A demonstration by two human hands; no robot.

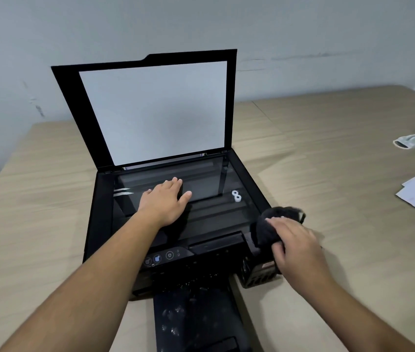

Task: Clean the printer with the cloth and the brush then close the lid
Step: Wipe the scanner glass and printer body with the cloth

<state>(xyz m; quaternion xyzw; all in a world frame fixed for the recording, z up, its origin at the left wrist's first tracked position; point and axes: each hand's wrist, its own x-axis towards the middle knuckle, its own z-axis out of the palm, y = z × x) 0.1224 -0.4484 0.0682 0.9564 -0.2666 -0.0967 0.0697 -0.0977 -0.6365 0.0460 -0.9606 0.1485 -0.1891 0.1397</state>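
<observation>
Step in hand: cloth wipe; brushing and lid closing judged not yet done.

Left hand [165, 201] flat on scanner glass [214, 212], fingers straight and spread, holding nothing; likely bracing printer [99, 224].

Right hand [295, 240] grips cloth [275, 222], fingers curled into it, at printer's front right corner. Cloth black, fluffy, bunched beyond fingertips.

Glass smooth, glossy, dark. Lid [155, 110] upright beyond left fingertips: matte white pad, black frame. Output tray [191, 318], behind both wrists, speckled white.

Next move likely calls for light, even cloth sweep across glass, then brush on specks. Brush not identified.

Flat left hand [164, 201] on glass [209, 184]; right hand [295, 240] seemingly grips cloth [275, 219].
</observation>
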